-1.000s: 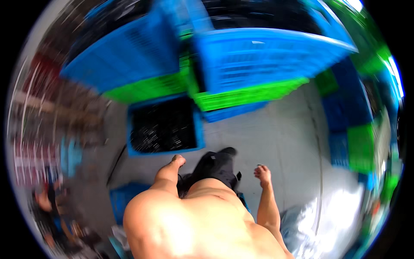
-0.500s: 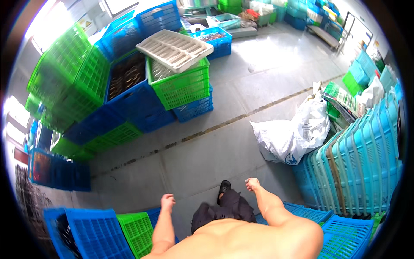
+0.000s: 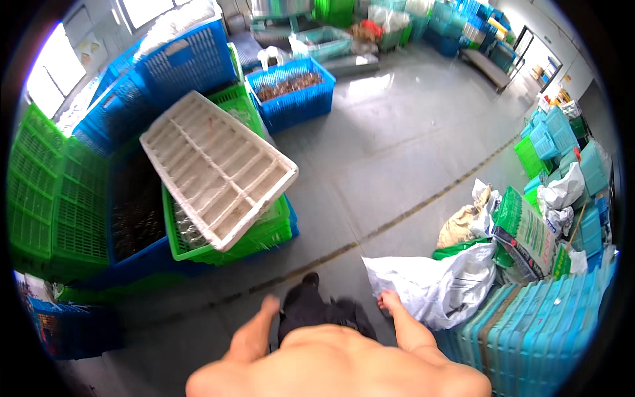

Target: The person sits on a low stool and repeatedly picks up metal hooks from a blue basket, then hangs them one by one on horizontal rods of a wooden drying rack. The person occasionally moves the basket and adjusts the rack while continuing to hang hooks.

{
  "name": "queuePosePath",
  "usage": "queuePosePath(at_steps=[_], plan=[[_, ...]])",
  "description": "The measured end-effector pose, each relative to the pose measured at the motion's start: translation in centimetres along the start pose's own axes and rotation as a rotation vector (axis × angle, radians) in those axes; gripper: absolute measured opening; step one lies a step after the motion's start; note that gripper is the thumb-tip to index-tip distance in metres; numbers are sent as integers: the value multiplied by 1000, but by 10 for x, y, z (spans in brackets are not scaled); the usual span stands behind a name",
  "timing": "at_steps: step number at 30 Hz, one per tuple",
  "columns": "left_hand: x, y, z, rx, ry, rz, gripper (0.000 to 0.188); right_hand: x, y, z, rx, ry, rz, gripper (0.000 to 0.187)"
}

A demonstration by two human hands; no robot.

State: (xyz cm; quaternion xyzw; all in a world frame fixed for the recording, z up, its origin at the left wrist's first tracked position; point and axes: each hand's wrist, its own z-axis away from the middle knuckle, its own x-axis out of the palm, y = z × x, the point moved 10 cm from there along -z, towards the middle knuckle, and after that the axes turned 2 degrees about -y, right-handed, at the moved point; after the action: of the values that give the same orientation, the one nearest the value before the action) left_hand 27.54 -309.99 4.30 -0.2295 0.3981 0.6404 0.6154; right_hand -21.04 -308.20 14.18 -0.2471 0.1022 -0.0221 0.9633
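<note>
At my left side, my left hand point(image 3: 270, 304) hangs low, smeared by motion, so its fingers do not show clearly. My right hand point(image 3: 388, 301) is curled into a loose fist with nothing seen in it. In the picture it overlaps the edge of a white woven sack point(image 3: 430, 281) lying on the floor; whether they touch I cannot tell. Ahead on the left, a white foam tray point(image 3: 218, 165) with rows of slots rests tilted on a green crate point(image 3: 271, 228). Beside that, a blue crate point(image 3: 135, 215) holds many dark pieces.
Green mesh crates point(image 3: 56, 198) are stacked at the far left. A blue basket point(image 3: 297, 109) of brownish pieces stands farther ahead. Nested light-blue crates point(image 3: 529, 331) and a green-and-white bag point(image 3: 526, 231) line the right. A flat trolley point(image 3: 486, 69) stands far back. The grey floor point(image 3: 390, 152) runs between.
I have walked forward: the foam tray and green crate are nearer and larger, and the white sack now lies beside my right hand. My striding legs have shifted. The blue crates near me have left view.
</note>
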Motion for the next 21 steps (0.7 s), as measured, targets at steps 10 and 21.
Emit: queuePosePath(at_steps=[10, 21], plan=[[-370, 255, -366, -10, -104, 721, 34, -121, 35, -130, 624, 168, -248, 16], [-467, 38, -572, -721, 186, 1136, 24, -84, -847, -395, -431, -16, 16, 15]])
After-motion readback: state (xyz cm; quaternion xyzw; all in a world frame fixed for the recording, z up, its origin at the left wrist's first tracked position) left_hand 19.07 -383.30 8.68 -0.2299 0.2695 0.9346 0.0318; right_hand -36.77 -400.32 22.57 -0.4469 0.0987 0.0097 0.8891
